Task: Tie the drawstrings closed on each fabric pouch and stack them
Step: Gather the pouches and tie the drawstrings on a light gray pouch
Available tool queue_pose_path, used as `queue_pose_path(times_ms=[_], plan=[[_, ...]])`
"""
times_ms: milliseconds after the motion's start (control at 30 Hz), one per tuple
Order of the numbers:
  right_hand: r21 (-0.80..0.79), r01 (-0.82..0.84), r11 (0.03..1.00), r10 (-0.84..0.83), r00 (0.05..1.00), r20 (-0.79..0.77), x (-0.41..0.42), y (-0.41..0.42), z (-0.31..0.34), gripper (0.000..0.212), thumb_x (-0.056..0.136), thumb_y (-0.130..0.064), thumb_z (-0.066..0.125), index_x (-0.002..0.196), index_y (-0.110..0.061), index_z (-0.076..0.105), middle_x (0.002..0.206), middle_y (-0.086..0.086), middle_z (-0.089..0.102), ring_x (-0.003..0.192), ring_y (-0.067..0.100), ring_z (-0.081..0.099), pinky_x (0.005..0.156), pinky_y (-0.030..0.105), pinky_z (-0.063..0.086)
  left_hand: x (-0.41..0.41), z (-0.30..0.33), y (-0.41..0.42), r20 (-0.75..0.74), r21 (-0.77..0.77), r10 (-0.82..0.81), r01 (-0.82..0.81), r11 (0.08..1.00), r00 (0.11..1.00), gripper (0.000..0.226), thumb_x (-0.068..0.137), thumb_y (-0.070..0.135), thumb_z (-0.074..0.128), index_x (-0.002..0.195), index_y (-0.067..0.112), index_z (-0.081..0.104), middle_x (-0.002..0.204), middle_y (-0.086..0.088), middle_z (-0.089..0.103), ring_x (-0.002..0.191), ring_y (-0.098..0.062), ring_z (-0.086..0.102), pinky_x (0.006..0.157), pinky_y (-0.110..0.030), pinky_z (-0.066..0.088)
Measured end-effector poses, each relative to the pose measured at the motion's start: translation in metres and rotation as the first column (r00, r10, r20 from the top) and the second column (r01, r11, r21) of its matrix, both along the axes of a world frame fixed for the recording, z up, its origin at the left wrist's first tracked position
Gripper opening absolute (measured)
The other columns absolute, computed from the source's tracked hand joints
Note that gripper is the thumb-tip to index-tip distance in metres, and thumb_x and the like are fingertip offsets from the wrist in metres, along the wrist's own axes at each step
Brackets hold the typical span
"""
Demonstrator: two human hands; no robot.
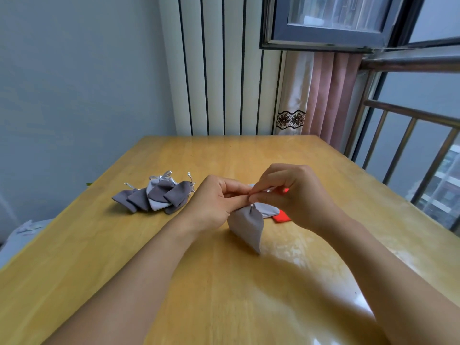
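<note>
A light grey fabric pouch (pixel 246 226) hangs just above the wooden table (pixel 224 282), its cinched neck held up between my hands. My left hand (pixel 214 202) pinches the drawstring at the neck from the left. My right hand (pixel 293 192) pinches the silvery string ends from the right, fingertips meeting the left hand's. On the left of the table lies a pile of several grey pouches (pixel 156 195) with silver strings. Another pale pouch (pixel 267 210) and a red pouch (pixel 281 217) lie partly hidden behind my hands.
A white ribbed radiator (pixel 224 70) and a pink curtain (pixel 328 100) stand behind the table's far edge. A window railing (pixel 410 145) runs along the right side. Something grey (pixel 22 232) sits below the table's left edge.
</note>
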State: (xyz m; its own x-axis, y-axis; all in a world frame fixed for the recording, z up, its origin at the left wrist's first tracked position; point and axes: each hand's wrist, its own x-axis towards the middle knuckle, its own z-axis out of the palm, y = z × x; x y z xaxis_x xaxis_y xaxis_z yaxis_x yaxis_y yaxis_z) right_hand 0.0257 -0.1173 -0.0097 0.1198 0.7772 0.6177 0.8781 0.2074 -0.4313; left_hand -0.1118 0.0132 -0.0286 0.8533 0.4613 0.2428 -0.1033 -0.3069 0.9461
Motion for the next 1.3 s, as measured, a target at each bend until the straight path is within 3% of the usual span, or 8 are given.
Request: queue_pose_path(times_ms=[100,233,467,567,700,900,1100,1300], plan=[[-0.008,-0.015,1.000,0.014,0.993,-0.119,0.001,0.002,-0.002,0.009,0.076,-0.014,0.085,0.080,-0.020,0.080,0.075,-0.004,0.070,0.069,0.013,0.065,0.058,0.029,0.050,-0.002,0.002,0.001,0.020,-0.081,-0.014,0.015,0.997,1.000,0.022,0.082,0.000,0.072,0.098,0.016,0.072,0.079,-0.003,0.075,0.076,-0.010,0.067,0.080,-0.023,0.051],[-0.079,-0.108,0.991,0.083,0.960,-0.268,0.004,0.001,-0.001,0.004,0.079,-0.011,0.082,0.080,-0.013,0.079,0.071,-0.003,0.073,0.063,0.010,0.064,0.060,0.025,0.048,-0.004,0.003,0.002,0.013,-0.142,-0.031,0.032,0.989,0.999,0.037,0.074,0.012,0.079,0.109,0.015,0.067,0.087,-0.015,0.075,0.083,-0.022,0.070,0.084,-0.035,0.051],[-0.175,-0.291,0.941,0.153,0.822,-0.548,0.008,-0.004,0.002,0.012,0.085,-0.012,0.073,0.085,0.000,0.074,0.074,0.032,0.064,0.060,0.019,0.052,0.057,0.028,0.043,-0.008,0.008,-0.003,0.039,-0.087,-0.070,0.074,0.994,0.997,0.034,0.071,0.006,0.080,0.101,0.016,0.069,0.080,-0.011,0.077,0.076,-0.019,0.073,0.075,-0.029,0.055],[-0.138,-0.306,0.942,0.150,0.750,-0.644,0.007,-0.002,0.000,0.008,0.081,-0.012,0.073,0.080,-0.004,0.074,0.068,0.023,0.063,0.057,0.018,0.050,0.053,0.025,0.042,-0.007,0.009,-0.005,0.078,-0.076,-0.054,0.060,0.995,0.995,0.034,0.071,0.000,0.080,0.101,0.013,0.069,0.080,-0.014,0.076,0.076,-0.021,0.073,0.077,-0.032,0.057],[-0.045,-0.250,0.967,0.145,0.689,-0.710,0.007,0.004,-0.006,0.015,0.074,-0.021,0.077,0.078,-0.006,0.076,0.068,0.012,0.069,0.056,0.016,0.054,0.053,0.024,0.044,-0.005,0.007,-0.007,0.157,-0.140,0.012,0.010,0.990,0.988,0.035,0.062,0.012,0.083,0.094,0.013,0.069,0.082,-0.015,0.076,0.078,-0.025,0.073,0.079,-0.038,0.057],[-0.027,-0.190,0.981,0.100,0.625,-0.774,0.006,0.008,-0.010,0.035,0.063,-0.033,0.084,0.081,-0.004,0.076,0.079,0.027,0.069,0.068,0.028,0.055,0.058,0.030,0.044,0.002,0.004,-0.008,0.271,-0.218,0.174,-0.116,0.969,0.947,0.024,0.061,0.020,0.081,0.082,0.012,0.075,0.081,-0.010,0.076,0.077,-0.019,0.071,0.076,-0.028,0.057],[-0.041,-0.153,0.987,0.053,0.567,-0.822,0.001,0.010,-0.012,0.034,0.065,-0.028,0.083,0.080,0.001,0.073,0.078,0.023,0.062,0.065,0.025,0.042,0.055,0.028,0.035,0.003,0.003,-0.007,0.295,-0.105,0.204,-0.180,0.978,0.933,0.015,0.079,0.003,0.075,0.087,0.015,0.075,0.079,0.003,0.077,0.078,-0.008,0.072,0.073,-0.018,0.054],[-0.081,-0.220,0.972,0.055,0.549,-0.834,0.003,0.009,-0.011,0.040,0.075,-0.037,0.082,0.093,-0.003,0.074,0.089,0.024,0.058,0.080,0.033,0.038,0.062,0.046,0.020,0.004,0.001,-0.009,0.304,0.002,0.270,-0.284,0.959,0.914,0.015,0.085,0.005,0.073,0.086,0.020,0.076,0.081,0.003,0.077,0.080,-0.014,0.074,0.075,-0.024,0.056]])
